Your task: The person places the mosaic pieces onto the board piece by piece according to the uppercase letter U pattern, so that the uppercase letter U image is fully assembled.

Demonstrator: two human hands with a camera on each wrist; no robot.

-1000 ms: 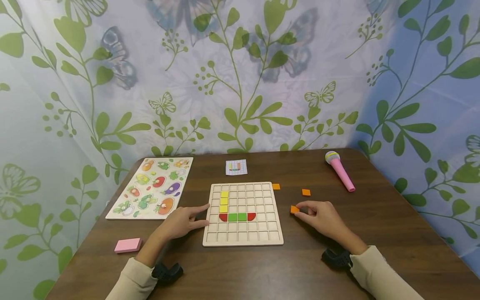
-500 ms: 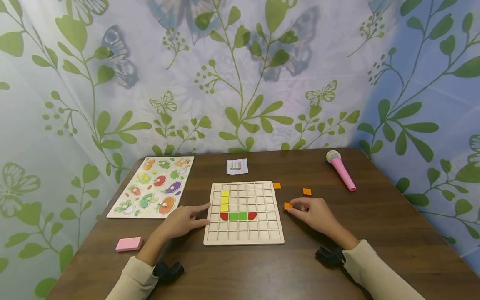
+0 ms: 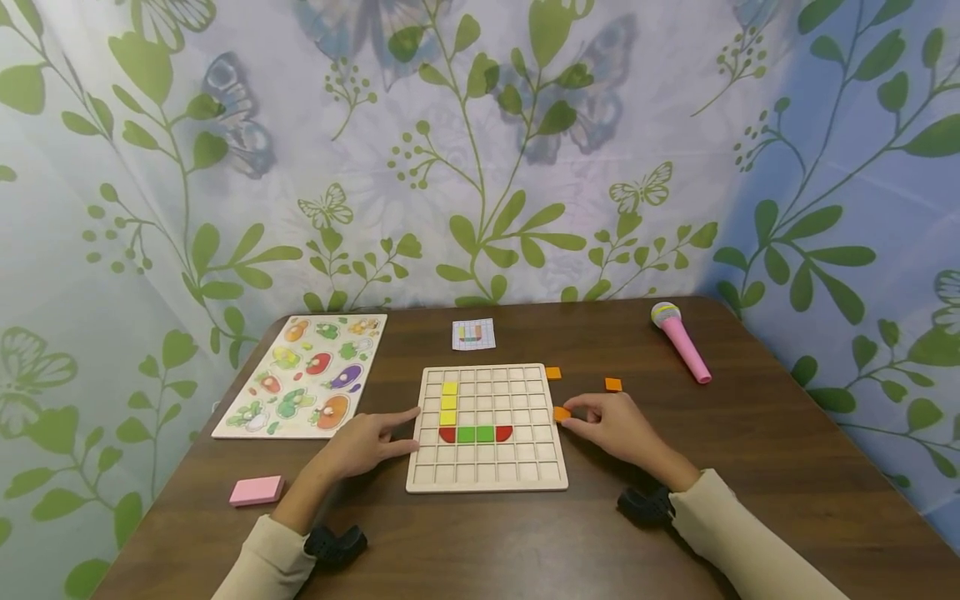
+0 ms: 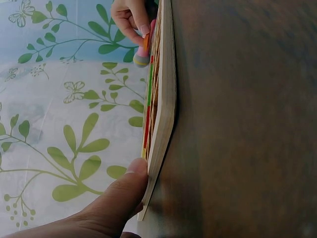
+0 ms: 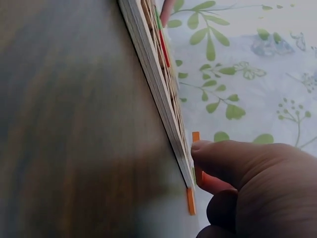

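Note:
A pale wooden grid board (image 3: pixel 487 473) lies mid-table, with a column of yellow squares (image 3: pixel 448 403), two green squares (image 3: pixel 476 434) and a red rounded piece (image 3: pixel 503 433) at each end of the green ones. My left hand (image 3: pixel 363 442) touches the board's left edge with outstretched thumb and index finger; the thumb on the edge shows in the left wrist view. Thumb and index finger of my right hand (image 3: pixel 618 423) pinch an orange square tile (image 3: pixel 562 413) at the board's right edge. In the right wrist view this tile (image 5: pixel 196 136) stands on edge, raised above the table.
Two loose orange tiles (image 3: pixel 553 372) (image 3: pixel 613 384) lie right of the board. A small pattern card (image 3: pixel 473 334) is behind it. Farther left lie a vegetable puzzle board (image 3: pixel 300 375) and a pink block (image 3: pixel 257 491). A pink toy microphone (image 3: pixel 681 342) lies at the back right.
My right hand has carried the pinched orange tile leftward from the table to the board's right edge. The left hand has stayed at the board's left edge.

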